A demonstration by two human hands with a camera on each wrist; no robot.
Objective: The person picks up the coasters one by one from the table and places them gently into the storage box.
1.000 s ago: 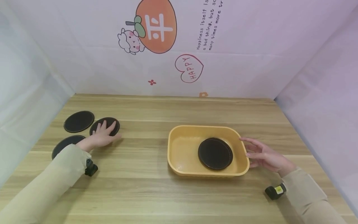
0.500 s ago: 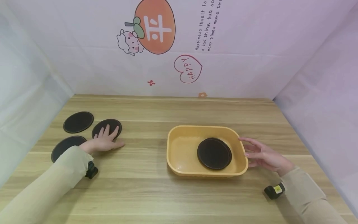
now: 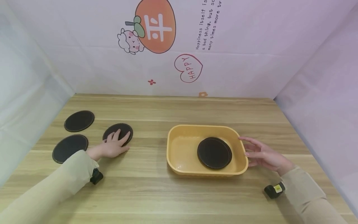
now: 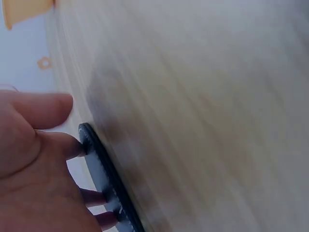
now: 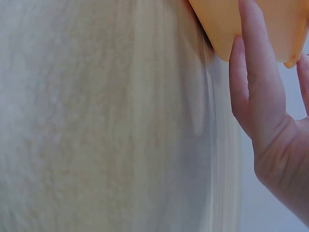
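Note:
My left hand (image 3: 113, 147) rests its spread fingertips on a round black coaster (image 3: 114, 128), whose stitched edge shows. In the left wrist view the coaster (image 4: 104, 166) lies flat on the wood, fingertips on its top and the thumb off its edge. Across the table, my right hand (image 3: 264, 154) touches the right end of a yellow plastic basin (image 3: 179, 155) with fairly straight fingers. The right wrist view has those fingers (image 5: 263, 77) along the basin's outer wall (image 5: 222, 24). Inside the basin, toward its right side, lies another black coaster (image 3: 214, 153).
Two more black coasters, a far one (image 3: 79, 121) and a nearer one (image 3: 70, 148), lie at the table's left. White cloth walls (image 3: 237, 71) enclose the wooden table (image 3: 145, 199) at the back and both sides.
My left hand has slid the coaster right and slightly toward me, away from the other two. The right hand and the basin have stayed in place.

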